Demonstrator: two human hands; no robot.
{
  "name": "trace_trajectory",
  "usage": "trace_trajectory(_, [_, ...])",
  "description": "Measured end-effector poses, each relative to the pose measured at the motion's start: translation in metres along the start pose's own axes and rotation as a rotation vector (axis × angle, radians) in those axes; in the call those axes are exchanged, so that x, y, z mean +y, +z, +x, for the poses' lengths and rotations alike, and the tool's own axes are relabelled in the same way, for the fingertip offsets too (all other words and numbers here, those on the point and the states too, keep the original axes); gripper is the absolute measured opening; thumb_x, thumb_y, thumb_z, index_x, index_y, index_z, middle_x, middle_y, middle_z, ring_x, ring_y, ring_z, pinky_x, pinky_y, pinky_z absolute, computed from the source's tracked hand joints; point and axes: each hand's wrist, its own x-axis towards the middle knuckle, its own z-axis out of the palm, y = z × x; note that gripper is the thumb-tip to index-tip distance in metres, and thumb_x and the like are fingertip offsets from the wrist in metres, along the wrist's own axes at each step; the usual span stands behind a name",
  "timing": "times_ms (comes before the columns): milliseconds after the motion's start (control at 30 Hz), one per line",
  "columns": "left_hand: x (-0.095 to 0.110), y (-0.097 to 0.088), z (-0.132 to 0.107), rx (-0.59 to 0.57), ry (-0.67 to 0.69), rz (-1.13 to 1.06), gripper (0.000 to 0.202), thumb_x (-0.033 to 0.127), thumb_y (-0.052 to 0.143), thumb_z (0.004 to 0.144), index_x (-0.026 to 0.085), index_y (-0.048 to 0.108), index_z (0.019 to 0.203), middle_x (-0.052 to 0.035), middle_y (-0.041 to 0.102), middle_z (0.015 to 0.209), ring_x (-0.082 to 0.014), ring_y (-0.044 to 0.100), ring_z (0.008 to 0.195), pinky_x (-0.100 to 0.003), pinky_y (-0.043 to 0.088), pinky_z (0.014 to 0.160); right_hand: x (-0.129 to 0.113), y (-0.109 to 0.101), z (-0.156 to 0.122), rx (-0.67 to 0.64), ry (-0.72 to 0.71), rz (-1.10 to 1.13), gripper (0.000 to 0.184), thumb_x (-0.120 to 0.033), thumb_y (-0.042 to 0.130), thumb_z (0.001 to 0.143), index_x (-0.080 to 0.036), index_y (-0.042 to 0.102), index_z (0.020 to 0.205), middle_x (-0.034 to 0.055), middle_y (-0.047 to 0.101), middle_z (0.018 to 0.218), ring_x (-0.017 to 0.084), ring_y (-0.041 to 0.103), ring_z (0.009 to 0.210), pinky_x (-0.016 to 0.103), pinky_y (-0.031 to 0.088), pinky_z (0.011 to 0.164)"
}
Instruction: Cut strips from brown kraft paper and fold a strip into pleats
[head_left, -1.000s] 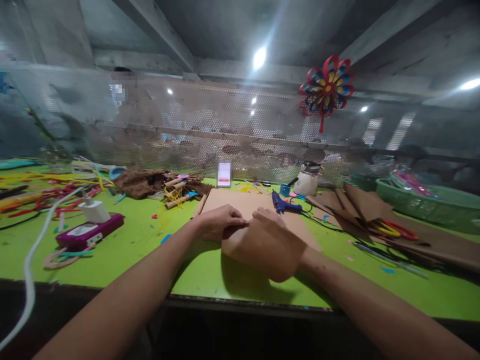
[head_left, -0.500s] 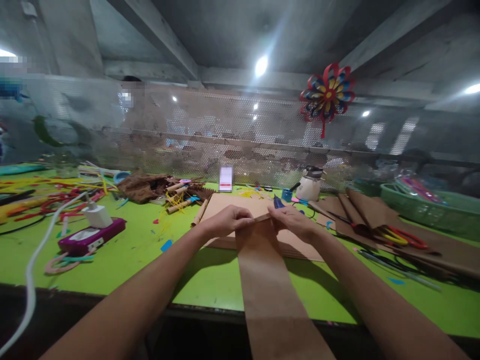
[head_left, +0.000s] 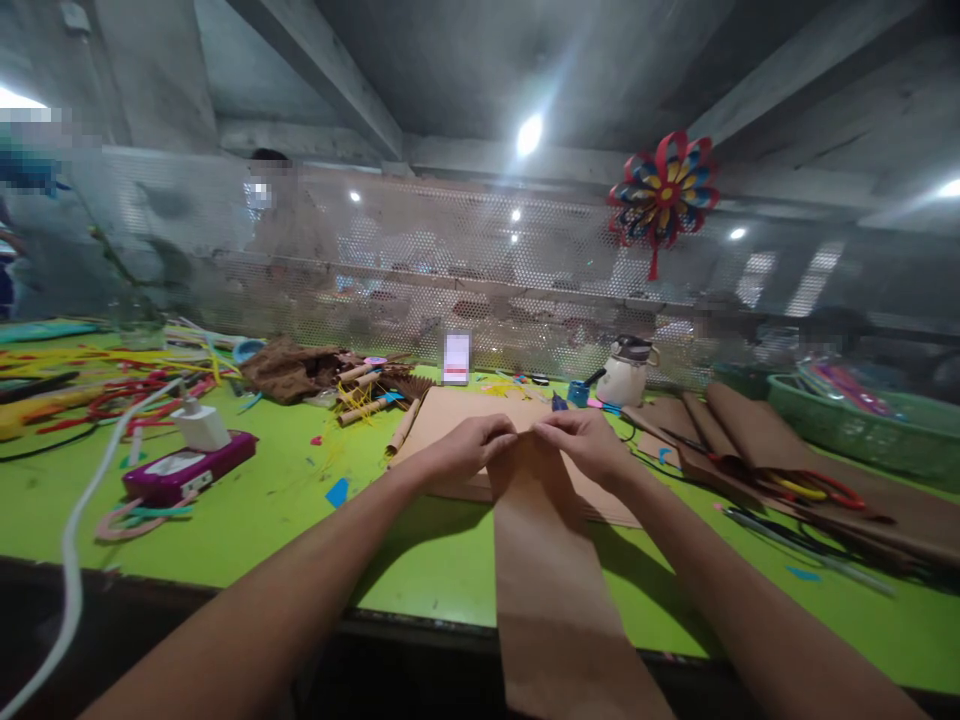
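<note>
A long strip of brown paper (head_left: 559, 580) runs from my hands down over the near table edge. My left hand (head_left: 466, 450) pinches its far end from the left, fingers closed. My right hand (head_left: 581, 442) pinches the same end from the right, fingers closed, the two hands almost touching. Under them lies a flat brown cardboard sheet (head_left: 450, 415) on the green table (head_left: 285, 500).
A purple power bank (head_left: 187, 468) with a white charger and cable sits at the left. Rolled paper sticks (head_left: 367, 405), a blue glue gun (head_left: 559, 402), a white pot (head_left: 626, 375), folded brown papers (head_left: 750, 430) and a green basket (head_left: 862, 420) lie around. A paper pinwheel (head_left: 664, 195) hangs above.
The paper, bunched under my right hand a second ago, now hangs as a long strip. My hands have drawn closer together at its far end since half a second ago.
</note>
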Motion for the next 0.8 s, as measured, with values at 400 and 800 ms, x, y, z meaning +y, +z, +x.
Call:
trace_trajectory(400, [0.003, 0.001, -0.001, 0.061, 0.020, 0.125, 0.025, 0.028, 0.041, 0.089, 0.014, 0.061, 0.088, -0.0041, 0.063, 0.078, -0.0133, 0.052, 0.069, -0.022, 0.037, 0.062, -0.001, -0.003, 0.000, 0.026, -0.155, -0.062, 0.020, -0.032, 0.057, 0.078, -0.017, 0.070, 0.077, 0.0053, 0.070, 0.080, 0.018, 0.062, 0.074, 0.028, 0.046, 0.069])
trace_trajectory(800, [0.004, 0.005, -0.006, 0.028, 0.119, 0.317, 0.018, 0.007, 0.045, 0.075, 0.014, 0.057, 0.086, -0.0027, 0.061, 0.071, -0.0124, 0.050, 0.061, -0.021, 0.033, 0.055, 0.009, -0.007, 0.001, -0.167, -0.130, -0.031, 0.027, -0.035, 0.058, 0.077, -0.013, 0.073, 0.083, 0.0059, 0.071, 0.080, 0.016, 0.061, 0.069, 0.024, 0.046, 0.062])
